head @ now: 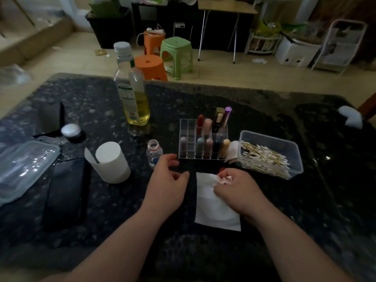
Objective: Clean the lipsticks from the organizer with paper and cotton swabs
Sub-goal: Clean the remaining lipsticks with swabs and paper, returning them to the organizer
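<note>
Under my right hand (238, 188) lay the paper (213, 212) on the tabletop (122, 231), its top edge bunched and pinched in my curled fingers. Left hand (166, 180) hovered beside it, fingers loosely curled, holding nothing. Just beyond both hands stood the organizer (188, 137) with lipsticks (200, 123). Cotton swabs (264, 157) sat in a tub (284, 143) beyond my right hand.

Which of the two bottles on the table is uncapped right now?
The small clear bottle just beyond the left hand: its neck stands open, while the tall oil bottle farther back has a white cap on.
</note>
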### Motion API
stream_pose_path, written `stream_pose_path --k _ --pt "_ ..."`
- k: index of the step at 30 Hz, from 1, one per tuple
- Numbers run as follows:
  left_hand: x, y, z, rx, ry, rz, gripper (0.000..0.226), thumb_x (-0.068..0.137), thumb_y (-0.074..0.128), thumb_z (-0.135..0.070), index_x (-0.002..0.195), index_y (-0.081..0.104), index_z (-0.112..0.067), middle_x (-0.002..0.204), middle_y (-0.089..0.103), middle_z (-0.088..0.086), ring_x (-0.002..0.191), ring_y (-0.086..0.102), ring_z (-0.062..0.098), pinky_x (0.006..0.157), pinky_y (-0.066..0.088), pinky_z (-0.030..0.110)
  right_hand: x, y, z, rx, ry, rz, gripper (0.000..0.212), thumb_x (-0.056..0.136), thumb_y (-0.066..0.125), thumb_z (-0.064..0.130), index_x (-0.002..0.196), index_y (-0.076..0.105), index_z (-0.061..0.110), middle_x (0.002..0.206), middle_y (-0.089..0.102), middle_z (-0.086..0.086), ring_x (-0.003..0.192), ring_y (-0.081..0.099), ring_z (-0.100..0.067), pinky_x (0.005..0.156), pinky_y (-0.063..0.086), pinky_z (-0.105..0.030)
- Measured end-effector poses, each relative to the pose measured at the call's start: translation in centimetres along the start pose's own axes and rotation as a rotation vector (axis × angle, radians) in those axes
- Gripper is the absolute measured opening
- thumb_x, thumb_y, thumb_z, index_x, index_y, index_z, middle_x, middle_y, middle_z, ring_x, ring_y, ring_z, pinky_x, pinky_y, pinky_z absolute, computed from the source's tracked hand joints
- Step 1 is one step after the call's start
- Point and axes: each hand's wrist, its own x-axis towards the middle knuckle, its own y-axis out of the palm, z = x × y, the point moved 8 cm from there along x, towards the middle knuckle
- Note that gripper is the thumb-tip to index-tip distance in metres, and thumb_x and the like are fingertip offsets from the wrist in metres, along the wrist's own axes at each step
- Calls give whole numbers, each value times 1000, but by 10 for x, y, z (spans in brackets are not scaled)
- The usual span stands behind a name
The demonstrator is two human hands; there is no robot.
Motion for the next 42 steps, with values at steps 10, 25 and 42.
stream_pose_path --k 10,25,42 --pt "40 16 -39 153 138 -111 59 97 67 -18 149 40 -26 136 50 -12 113 60 14 94 48 28 6 -15 6 -2 -106 45 22 86 63 11 101 63 28 91 65 8 75 60 -6 51 39 -13" --pt "-27 -8 -80 210 262 -79 15 93 72 -31 102 62 -38 80 71 -9 76 67 4 68 52 19 -1 -9 18 -29 -188 123 24 87 57 12 98 64 33 99 65 12 89 59 -2 66 45 -18" --pt "-32 17 -17 431 97 334 22 81 83 -41 83 61 -38 81 65 -15 77 58 -15 60 42 5 -10 18 27 -44 -180 189 17 86 78 33 79 69 20 83 74 -5 73 69 -14 70 56 -30"
